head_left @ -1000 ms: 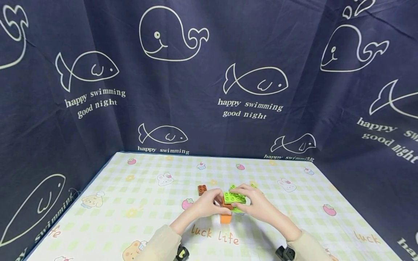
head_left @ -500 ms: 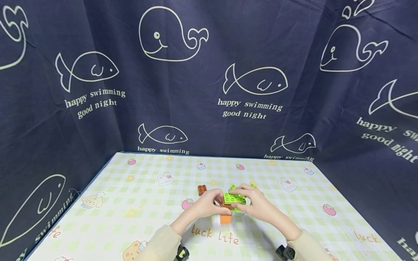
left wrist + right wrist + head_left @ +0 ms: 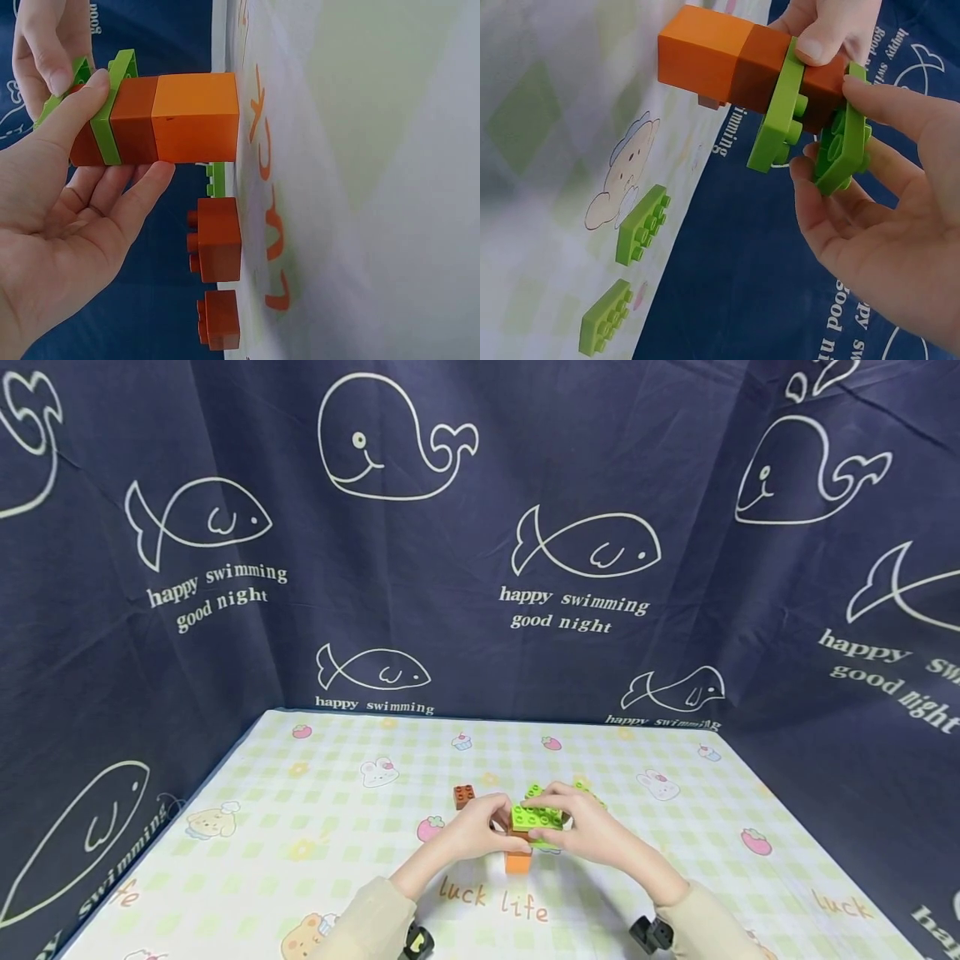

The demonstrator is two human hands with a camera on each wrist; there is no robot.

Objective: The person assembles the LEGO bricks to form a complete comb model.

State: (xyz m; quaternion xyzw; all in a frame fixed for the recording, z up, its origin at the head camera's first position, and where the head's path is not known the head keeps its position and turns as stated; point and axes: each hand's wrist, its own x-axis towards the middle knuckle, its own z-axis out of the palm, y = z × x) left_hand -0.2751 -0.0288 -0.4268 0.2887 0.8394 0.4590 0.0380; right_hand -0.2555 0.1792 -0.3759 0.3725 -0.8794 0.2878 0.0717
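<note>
A stack of toy building bricks stands upright on the table. From the bottom up it has an orange brick (image 3: pixel 196 116), a brown brick (image 3: pixel 135 131), a thin green brick (image 3: pixel 778 112) and another brown brick (image 3: pixel 823 88). My left hand (image 3: pixel 480 827) grips the stack, its thumb across the upper layers and its fingers behind. Between thumb and fingers, my right hand (image 3: pixel 900 180) pinches a second thin green brick (image 3: pixel 836 169) at the top of the stack. In the right wrist view this piece tilts, with a gap below its overhanging end.
Two loose brown bricks, one nearer (image 3: pixel 220 240) and one farther (image 3: pixel 223 320), rest on the table beyond the stack. Two thin green bricks, one (image 3: pixel 643 225) and another (image 3: pixel 605 319), also lie loose. A dark blue curtain (image 3: pixel 480 552) surrounds the patterned tablecloth (image 3: pixel 337 827).
My right hand and the top green brick have shifted slightly left over the stack. The left hand has stayed in place.
</note>
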